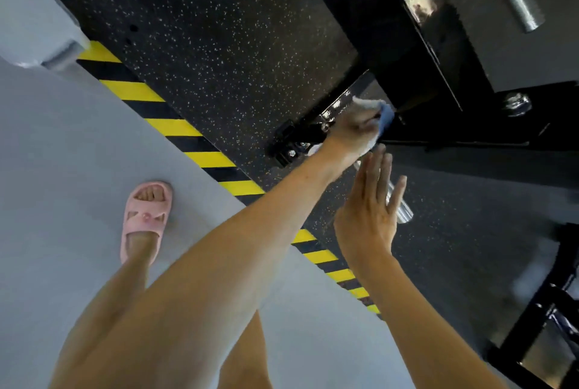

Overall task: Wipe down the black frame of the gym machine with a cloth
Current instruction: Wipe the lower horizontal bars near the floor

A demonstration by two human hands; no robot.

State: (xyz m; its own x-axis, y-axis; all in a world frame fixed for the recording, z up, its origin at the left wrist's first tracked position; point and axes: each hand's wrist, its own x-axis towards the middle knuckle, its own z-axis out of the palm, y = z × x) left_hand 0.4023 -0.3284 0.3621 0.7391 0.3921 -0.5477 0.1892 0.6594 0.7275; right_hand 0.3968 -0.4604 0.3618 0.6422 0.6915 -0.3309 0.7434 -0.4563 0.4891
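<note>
My left grip (354, 128) clamps cloth (383, 113) on frame (438, 138); bar runs rightward; right hand (369, 213) open, empty, nearer me.

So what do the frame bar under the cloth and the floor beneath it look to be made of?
Frame bar: looks like glossy black-painted metal, judging by its sharp highlights. Floor: likely matte rubber matting, black with pale flecks. Cloth: soft blue and white fabric, bunched in the left hand.
</note>
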